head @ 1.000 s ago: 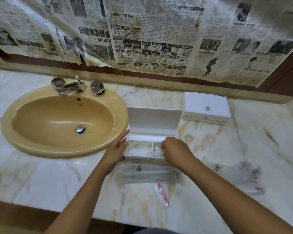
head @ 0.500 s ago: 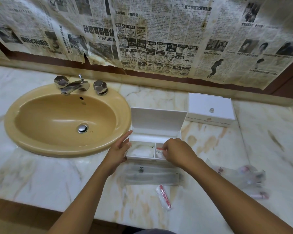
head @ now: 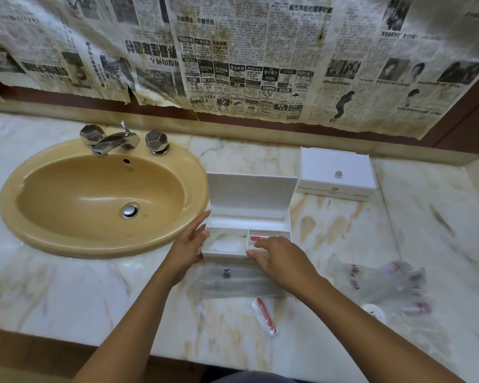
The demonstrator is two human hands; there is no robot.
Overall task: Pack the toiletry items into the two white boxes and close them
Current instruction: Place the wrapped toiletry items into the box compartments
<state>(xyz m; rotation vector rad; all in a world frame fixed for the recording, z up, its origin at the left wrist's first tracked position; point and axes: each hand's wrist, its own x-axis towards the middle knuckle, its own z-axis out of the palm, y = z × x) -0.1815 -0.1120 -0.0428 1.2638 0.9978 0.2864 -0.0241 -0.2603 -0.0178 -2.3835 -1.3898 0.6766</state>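
An open white box (head: 249,217) stands on the marble counter with its lid up. Its left compartment holds a white wrapped item (head: 225,243); its right one holds a red-and-white packet (head: 260,238). My left hand (head: 190,244) rests flat against the box's left side, fingers apart. My right hand (head: 277,255) hovers over the right compartment's front edge, fingers spread, holding nothing I can see. A second white box (head: 336,175) sits shut at the back right. In front of the open box lie a long clear pouch (head: 233,280) and a red-and-white sachet (head: 264,316).
A tan sink (head: 67,236) with a chrome tap (head: 114,140) fills the left. Several clear-wrapped items (head: 385,283) and a small round white item (head: 372,310) lie at the right. Old newspaper covers the wall behind. The counter's front edge runs below my arms.
My right hand has drawn back from the right compartment, and its fingers have opened. The red-and-white packet now lies uncovered in the box. My left hand stays on the box's side.
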